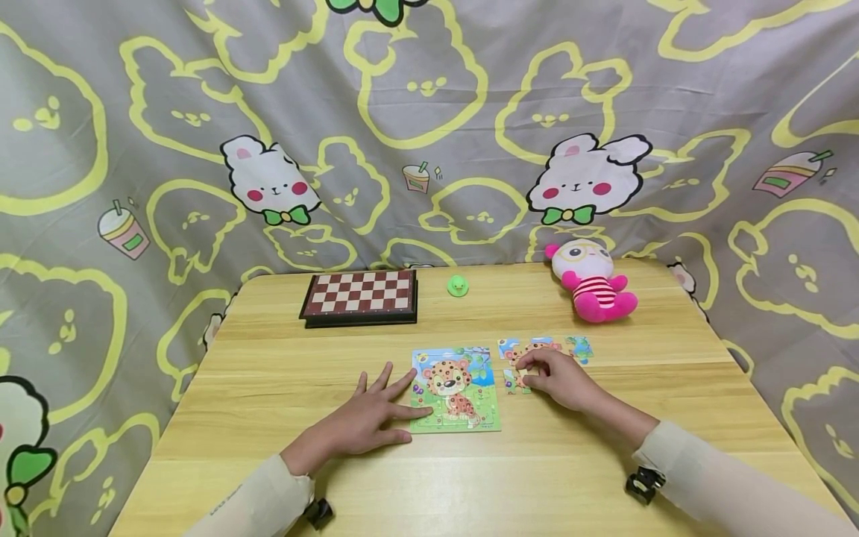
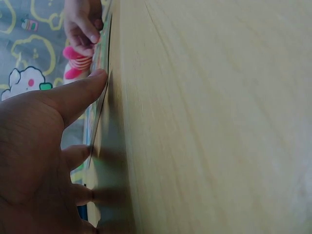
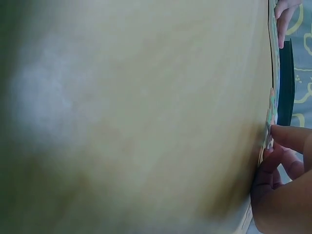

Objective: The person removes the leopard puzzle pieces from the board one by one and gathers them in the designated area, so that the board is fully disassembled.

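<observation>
Only the head view shows the picture on the flat, nearly square puzzle (image 1: 459, 389), just below frame centre – the leopard's head toward the top; both wrist views catch its thin edge. The left hand (image 1: 365, 419) spreads loosely, fingertips touching it; the right hand (image 1: 558, 379) pinches a loose piece (image 1: 518, 381) – wood-grained tabletop (image 1: 463, 477) beneath.

Left hand (image 2: 35, 148) at the puzzle board (image 2: 104, 51)

Through my head feed I see, along the back of the wooden table (image 1: 268, 380), a checkered board (image 1: 362, 294) at left, a small green toy (image 1: 458, 286) between, and a pink-and-white stuffed toy (image 1: 593, 289) at right, before a grey curtain (image 1: 429, 153) printed with bunnies.
</observation>
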`<state>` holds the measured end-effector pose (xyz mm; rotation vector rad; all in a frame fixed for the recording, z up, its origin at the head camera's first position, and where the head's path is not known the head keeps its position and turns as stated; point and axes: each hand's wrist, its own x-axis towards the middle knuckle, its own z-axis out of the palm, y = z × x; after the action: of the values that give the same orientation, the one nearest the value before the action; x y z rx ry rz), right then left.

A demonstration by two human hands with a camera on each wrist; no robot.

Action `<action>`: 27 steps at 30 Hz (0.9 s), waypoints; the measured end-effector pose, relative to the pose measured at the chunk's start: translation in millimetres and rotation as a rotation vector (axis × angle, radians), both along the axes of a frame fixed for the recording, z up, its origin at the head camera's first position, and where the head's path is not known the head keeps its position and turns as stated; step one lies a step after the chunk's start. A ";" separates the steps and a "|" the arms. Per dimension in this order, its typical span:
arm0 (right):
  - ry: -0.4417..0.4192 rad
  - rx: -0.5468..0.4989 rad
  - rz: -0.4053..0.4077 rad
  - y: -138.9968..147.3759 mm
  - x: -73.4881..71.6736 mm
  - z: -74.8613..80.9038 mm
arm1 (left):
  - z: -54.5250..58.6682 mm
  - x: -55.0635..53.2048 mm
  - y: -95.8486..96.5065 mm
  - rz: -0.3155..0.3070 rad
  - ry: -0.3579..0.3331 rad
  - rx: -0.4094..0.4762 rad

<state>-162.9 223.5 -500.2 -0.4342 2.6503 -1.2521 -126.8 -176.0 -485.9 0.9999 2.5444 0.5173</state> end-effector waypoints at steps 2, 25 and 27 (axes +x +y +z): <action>-0.001 -0.001 0.000 0.1 0.3 0.2 | 0.2 0.1 0.1 0.001 -0.003 -0.001; -0.024 -0.038 0.019 -0.1 -3.8 4.4 | -1.3 -0.2 -0.1 0.005 0.003 -0.017; -0.028 -0.040 0.022 -0.5 -4.5 4.7 | -1.0 -0.2 0.1 0.006 0.003 -0.020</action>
<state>-167.4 223.0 -495.6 -0.4463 2.5945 -1.2965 -127.0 -175.8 -486.9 0.9865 2.5510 0.4910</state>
